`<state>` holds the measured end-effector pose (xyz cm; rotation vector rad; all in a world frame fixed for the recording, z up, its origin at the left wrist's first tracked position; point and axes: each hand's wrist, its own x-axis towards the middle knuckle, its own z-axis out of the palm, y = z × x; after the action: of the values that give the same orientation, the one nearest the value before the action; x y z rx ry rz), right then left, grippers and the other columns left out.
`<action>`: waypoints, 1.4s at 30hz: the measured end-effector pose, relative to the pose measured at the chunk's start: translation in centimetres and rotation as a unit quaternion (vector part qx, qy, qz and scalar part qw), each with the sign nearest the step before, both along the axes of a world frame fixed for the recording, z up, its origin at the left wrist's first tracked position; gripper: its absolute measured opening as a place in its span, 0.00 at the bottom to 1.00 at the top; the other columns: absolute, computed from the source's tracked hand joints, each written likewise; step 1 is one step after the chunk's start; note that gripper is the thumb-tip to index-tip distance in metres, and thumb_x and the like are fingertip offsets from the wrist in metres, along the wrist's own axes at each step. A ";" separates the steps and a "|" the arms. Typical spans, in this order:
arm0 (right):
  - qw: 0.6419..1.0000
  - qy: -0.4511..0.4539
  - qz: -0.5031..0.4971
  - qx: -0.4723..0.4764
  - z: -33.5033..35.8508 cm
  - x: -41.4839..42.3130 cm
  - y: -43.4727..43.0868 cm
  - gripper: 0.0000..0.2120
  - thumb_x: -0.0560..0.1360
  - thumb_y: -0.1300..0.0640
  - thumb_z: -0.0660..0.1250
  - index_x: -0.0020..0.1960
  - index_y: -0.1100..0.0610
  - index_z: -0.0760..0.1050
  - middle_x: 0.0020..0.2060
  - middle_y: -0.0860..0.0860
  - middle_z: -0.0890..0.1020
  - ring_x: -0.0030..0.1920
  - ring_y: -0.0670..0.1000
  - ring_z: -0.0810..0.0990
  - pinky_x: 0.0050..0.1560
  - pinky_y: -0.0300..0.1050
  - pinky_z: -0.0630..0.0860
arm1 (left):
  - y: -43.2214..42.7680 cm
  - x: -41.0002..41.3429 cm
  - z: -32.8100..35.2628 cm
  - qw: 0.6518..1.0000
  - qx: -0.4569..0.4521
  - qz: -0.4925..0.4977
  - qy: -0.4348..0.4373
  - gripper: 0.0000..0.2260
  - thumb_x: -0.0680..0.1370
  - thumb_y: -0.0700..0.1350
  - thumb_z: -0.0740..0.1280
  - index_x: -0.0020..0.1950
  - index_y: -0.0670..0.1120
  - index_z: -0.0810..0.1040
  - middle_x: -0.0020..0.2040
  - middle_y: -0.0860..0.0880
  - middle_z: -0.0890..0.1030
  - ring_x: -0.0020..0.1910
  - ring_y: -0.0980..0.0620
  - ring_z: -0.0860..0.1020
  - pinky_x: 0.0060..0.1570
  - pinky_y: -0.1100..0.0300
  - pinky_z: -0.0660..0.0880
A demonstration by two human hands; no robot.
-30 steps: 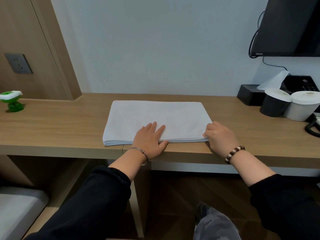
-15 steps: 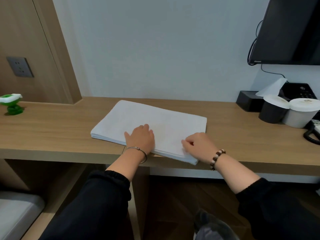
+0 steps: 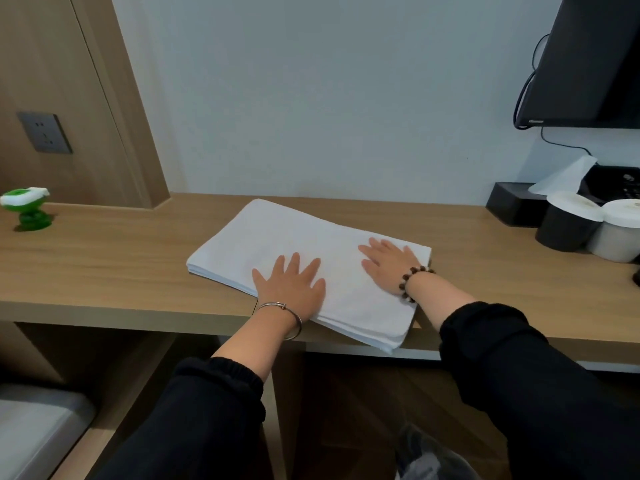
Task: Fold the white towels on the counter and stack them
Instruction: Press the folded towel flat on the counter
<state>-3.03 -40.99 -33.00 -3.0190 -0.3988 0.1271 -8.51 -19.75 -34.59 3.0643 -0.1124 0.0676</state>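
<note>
A flat stack of folded white towels (image 3: 277,237) lies at an angle on the wooden counter (image 3: 104,265), its near right corner hanging over the front edge. My left hand (image 3: 291,285) rests flat on the near edge of the stack, fingers spread. My right hand (image 3: 388,263) lies flat on the right part of the stack, fingers apart and pointing left. Neither hand grips the cloth.
A small green and white object (image 3: 26,211) stands at the counter's left end. At the right are a black tissue box (image 3: 512,206), a black roll (image 3: 568,225) and a white roll (image 3: 620,233). A screen (image 3: 588,60) hangs above them. A wall socket (image 3: 45,133) is at left.
The towel stack has turned from square with the counter edge to slanted, its right corner now over the edge. Both hands went from holding its near edge to lying flat on top.
</note>
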 end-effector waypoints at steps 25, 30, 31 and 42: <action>0.922 0.041 -0.097 0.374 3.2 -7.4 0.1 0.18 0.80 0.53 0.56 0.42 0.62 0.79 0.40 0.59 0.81 0.41 0.58 0.78 0.46 0.51 0.76 | 0.2 -0.5 0.6 1.000 0.006 0.012 0.028 0.25 0.79 0.62 0.41 0.76 0.60 0.46 0.78 0.53 0.45 0.76 0.45 0.42 0.68 0.34 0.42; 0.937 0.085 0.001 0.339 1.7 -8.9 -3.7 0.16 0.75 0.57 0.69 0.62 0.49 0.76 0.56 0.44 0.80 0.53 0.38 0.76 0.53 0.32 0.72 | 0.0 -0.3 0.5 1.000 0.013 0.010 0.021 0.26 0.79 0.62 0.41 0.76 0.59 0.46 0.78 0.52 0.45 0.76 0.44 0.43 0.68 0.34 0.43; 0.940 0.074 0.005 0.334 1.4 -9.0 -3.6 0.18 0.73 0.57 0.70 0.63 0.48 0.75 0.55 0.44 0.80 0.51 0.37 0.76 0.49 0.29 0.72 | 0.1 -0.2 0.4 1.000 0.013 0.010 0.020 0.26 0.79 0.62 0.41 0.76 0.59 0.46 0.78 0.52 0.45 0.76 0.44 0.43 0.68 0.34 0.43; 0.975 -0.202 0.018 0.089 -0.3 -9.4 -1.7 0.04 0.74 0.57 0.65 0.42 0.56 0.74 0.37 0.48 0.74 0.39 0.51 0.74 0.34 0.40 0.63 | 0.3 0.0 0.0 1.000 0.014 0.009 0.007 0.26 0.79 0.62 0.40 0.76 0.59 0.46 0.78 0.52 0.46 0.76 0.44 0.44 0.69 0.35 0.44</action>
<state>-12.43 -42.74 -33.32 -2.8463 -0.4654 -0.5020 -8.50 -19.50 -34.62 3.0935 -0.0853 0.0469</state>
